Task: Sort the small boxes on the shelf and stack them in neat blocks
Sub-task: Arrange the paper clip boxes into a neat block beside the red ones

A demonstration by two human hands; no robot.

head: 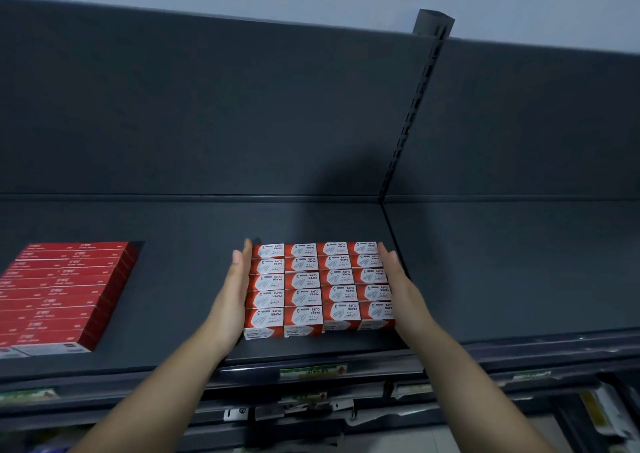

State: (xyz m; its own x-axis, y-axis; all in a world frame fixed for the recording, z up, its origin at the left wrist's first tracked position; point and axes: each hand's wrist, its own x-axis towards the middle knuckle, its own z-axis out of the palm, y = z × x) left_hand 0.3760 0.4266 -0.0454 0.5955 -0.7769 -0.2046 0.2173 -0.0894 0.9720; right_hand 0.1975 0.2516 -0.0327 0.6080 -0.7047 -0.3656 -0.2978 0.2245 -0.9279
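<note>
A block of several small red-and-white paper clip boxes [320,288] lies in tidy rows on the dark grey shelf [180,272], near its front edge. My left hand [232,296] presses flat against the block's left side with fingers straight. Against the block's right side lies my right hand [398,288], fingers straight too. The two palms squeeze the block between them.
A second block of several longer red boxes [65,296] sits at the left end of the shelf. A slotted upright post [412,113] divides the back panel. Price labels [311,371] run along the shelf's front rail, with lower shelves beneath.
</note>
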